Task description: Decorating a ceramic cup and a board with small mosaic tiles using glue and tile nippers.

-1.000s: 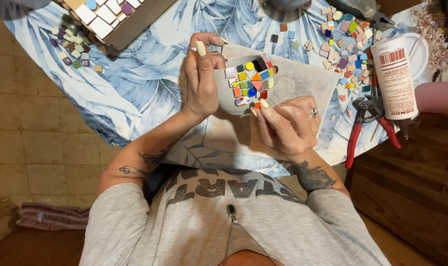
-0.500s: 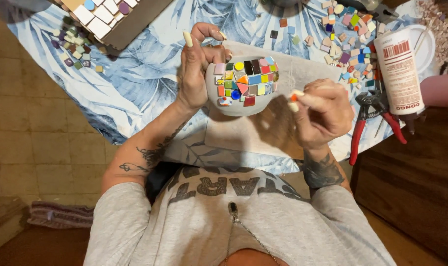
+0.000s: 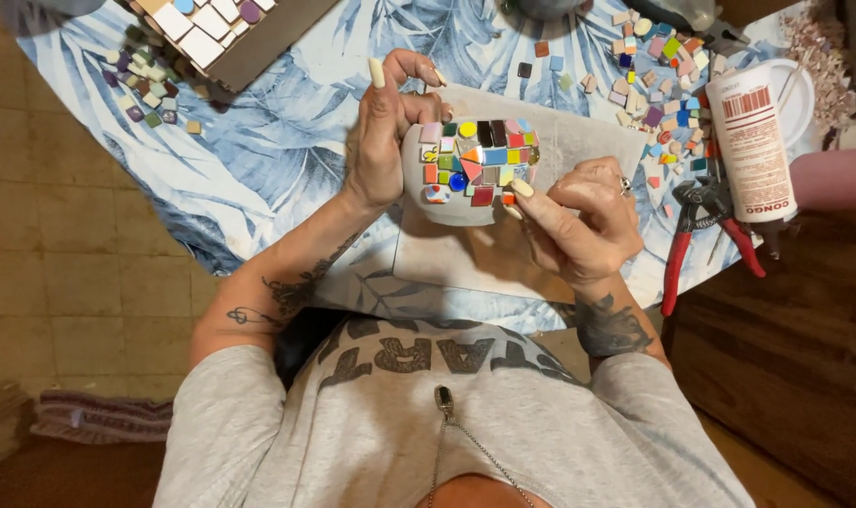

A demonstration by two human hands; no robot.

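- Pressing a small tile against the side of a pale rounded pot is the step in hand; the pot is held up above a light mat near the middle of the table, half covered with bright mosaic pieces.
- The left hand is clasped round the pot's far side, thumb and fingers curled on its rim; a firm, level grip there seems wise while the piece sets.
- The right hand pinches at the pot's lower right edge, fingertips touching the tiles; whether a loose piece sits under them I cannot tell.
- Gentle, straight pressure would likely keep neighbouring pieces from sliding.
- Loose tiles lie scattered toward the table's far right corner, beside a white glue bottle and red-handled nippers.
- More tiles sit near the far left edge by a tray.
- The table wears a blue leaf-print cloth; beige floor tiles show at left.
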